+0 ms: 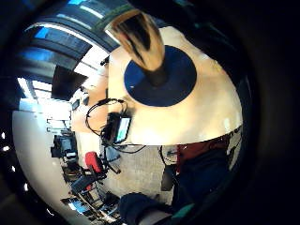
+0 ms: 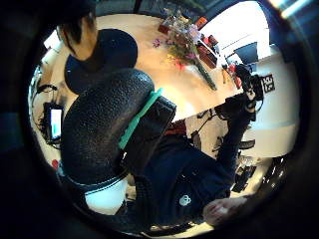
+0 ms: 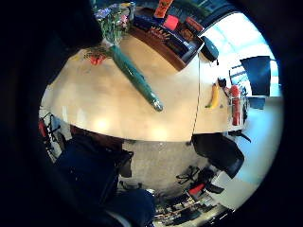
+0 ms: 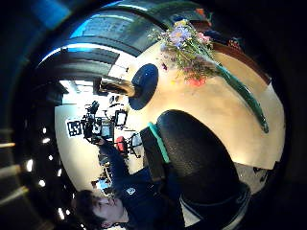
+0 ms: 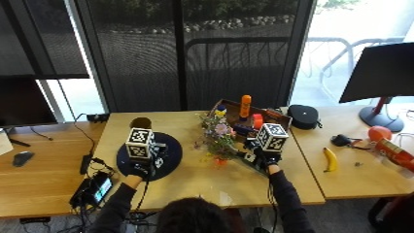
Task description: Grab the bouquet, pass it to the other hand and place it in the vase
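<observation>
A wooden table (image 5: 194, 182) was seen from above. The bouquet (image 5: 218, 138) lay near its middle, the right hand (image 5: 267, 159) held just beside it. The left hand (image 5: 139, 167) was held over a dark round mat (image 5: 169, 154), beside a brown vase (image 5: 140, 123). A banana (image 5: 330, 159) lay well apart.
</observation>
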Motion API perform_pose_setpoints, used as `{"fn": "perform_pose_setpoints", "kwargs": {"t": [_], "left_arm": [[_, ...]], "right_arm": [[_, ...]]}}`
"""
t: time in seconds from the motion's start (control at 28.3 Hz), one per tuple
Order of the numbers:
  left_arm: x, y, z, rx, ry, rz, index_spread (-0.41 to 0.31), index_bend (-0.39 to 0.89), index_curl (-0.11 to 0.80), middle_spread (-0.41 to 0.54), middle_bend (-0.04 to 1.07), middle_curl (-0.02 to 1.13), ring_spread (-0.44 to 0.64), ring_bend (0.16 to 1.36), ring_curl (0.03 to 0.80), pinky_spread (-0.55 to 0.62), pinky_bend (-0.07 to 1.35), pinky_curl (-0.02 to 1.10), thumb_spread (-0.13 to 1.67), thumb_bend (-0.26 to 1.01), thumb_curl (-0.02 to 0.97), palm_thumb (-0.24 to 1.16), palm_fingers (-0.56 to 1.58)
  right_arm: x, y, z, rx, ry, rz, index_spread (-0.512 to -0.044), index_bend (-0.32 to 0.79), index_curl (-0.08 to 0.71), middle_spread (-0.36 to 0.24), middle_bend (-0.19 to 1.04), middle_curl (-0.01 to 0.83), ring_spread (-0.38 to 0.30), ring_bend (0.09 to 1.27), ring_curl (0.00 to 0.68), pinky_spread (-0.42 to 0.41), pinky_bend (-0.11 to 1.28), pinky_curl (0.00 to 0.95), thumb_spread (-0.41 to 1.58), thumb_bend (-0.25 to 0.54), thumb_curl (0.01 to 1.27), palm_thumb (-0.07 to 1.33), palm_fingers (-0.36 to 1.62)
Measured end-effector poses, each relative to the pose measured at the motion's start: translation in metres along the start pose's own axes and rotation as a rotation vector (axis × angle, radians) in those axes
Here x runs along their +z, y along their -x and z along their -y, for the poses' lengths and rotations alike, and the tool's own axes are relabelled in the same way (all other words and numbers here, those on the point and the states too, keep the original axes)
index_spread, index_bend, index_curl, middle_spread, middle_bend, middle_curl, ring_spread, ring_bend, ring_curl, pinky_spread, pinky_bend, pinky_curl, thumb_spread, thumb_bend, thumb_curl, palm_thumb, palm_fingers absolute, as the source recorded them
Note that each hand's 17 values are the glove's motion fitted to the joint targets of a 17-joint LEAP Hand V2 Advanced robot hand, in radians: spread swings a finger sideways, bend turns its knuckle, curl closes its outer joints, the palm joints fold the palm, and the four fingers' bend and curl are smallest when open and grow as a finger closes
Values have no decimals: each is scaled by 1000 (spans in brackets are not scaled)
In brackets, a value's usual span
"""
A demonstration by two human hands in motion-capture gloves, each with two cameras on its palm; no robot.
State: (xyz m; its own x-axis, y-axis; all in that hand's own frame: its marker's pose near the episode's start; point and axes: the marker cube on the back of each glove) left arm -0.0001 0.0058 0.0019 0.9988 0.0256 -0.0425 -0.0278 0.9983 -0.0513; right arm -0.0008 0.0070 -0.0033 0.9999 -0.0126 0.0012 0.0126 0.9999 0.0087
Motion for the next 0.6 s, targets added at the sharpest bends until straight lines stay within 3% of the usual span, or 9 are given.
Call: {"fn": "perform_pose_setpoints", "kwargs": {"t": [0.04,0.25,0.39,0.6], "left_arm": [[0,0,-2,8,15,-14,-43,250,77,30,193,48,88,384,69,141,311,61,422,33,16,61,520],[3,5,-27,53,104,-92,-57,155,131,82,159,131,170,447,167,233,376,169,770,23,51,68,387],[-12,1,-38,44,48,-50,-61,156,159,100,160,151,202,472,190,266,390,197,906,11,74,67,359],[-31,-16,-38,75,-39,-41,-65,156,192,127,163,177,235,499,212,302,410,231,1025,-5,109,70,321]], "right_arm": [[-1,0,-2,-4,0,1,-179,116,30,-51,287,83,-51,437,92,31,362,78,434,145,46,231,639],[0,1,-22,-54,32,12,-273,96,105,-79,305,169,-86,493,210,42,410,190,798,169,91,301,579],[0,-8,-17,-11,57,-17,-306,95,118,-84,303,203,-89,499,238,45,431,226,944,162,117,321,536],[-16,-35,11,169,73,-41,-327,67,122,-49,279,237,-53,492,262,72,478,267,1065,137,150,337,420]]}}
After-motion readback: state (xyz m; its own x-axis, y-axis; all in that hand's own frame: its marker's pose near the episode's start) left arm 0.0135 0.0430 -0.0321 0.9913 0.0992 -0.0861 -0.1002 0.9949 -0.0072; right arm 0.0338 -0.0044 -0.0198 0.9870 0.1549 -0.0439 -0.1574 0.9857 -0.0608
